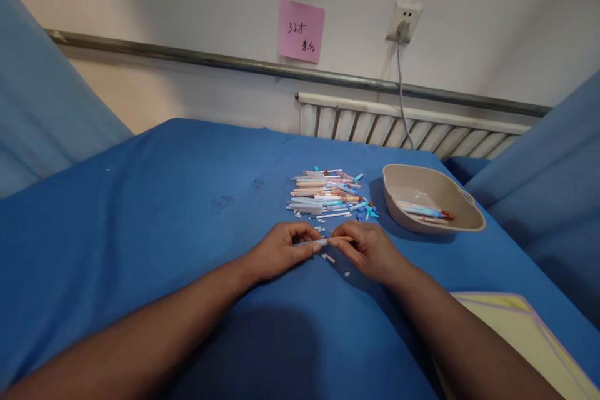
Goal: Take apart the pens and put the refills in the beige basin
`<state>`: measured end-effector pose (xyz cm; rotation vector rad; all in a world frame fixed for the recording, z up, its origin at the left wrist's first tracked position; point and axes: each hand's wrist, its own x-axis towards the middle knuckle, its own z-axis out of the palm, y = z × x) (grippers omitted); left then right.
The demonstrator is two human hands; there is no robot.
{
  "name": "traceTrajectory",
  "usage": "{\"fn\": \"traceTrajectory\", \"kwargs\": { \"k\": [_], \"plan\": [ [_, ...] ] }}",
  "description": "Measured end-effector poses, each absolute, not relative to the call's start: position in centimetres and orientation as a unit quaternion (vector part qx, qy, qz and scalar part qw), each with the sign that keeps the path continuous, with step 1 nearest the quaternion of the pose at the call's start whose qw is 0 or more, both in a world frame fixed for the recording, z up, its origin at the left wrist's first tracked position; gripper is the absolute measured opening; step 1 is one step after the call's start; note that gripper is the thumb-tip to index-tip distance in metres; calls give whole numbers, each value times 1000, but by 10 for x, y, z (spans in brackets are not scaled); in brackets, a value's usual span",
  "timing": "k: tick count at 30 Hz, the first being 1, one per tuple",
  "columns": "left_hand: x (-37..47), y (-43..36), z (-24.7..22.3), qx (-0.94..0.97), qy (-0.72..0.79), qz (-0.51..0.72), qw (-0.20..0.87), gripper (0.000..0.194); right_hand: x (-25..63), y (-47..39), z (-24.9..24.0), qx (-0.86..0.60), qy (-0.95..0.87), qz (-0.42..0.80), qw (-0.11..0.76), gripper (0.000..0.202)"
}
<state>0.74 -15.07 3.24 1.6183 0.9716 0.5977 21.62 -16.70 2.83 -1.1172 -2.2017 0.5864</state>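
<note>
While hands (280, 251) (372, 251) hold a pen (324, 242), blue cloth (164, 212) stretches wide leftward.

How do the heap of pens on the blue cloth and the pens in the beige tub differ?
The heap of pens is large; the pens in the tub are few. The heap lies on the blue cloth, while the tub's pens lie inside the beige tub. Both groups hold slender pieces of mixed colours, lying mostly sideways across the view.

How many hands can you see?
2: the left hand and the right hand, both pinching a slim pen on the near side of the pen pile.
</note>
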Motion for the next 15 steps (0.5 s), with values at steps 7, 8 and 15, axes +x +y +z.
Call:
{"fn": "traceTrajectory", "kwargs": {
  "k": [7, 8, 15],
  "plan": [
    [8, -149, 31, 666, 427, 253, 558, 25, 213, -168, 27, -436, -796, 259, 331, 17],
    [8, -149, 31, 662, 426, 253, 562, 25, 212, -168, 27, -424, -802, 253, 336, 12],
    [9, -151, 34, 674, 419, 244, 558, 25, 215, -164, 24, -410, -827, 240, 301, 27]
  ]
}}
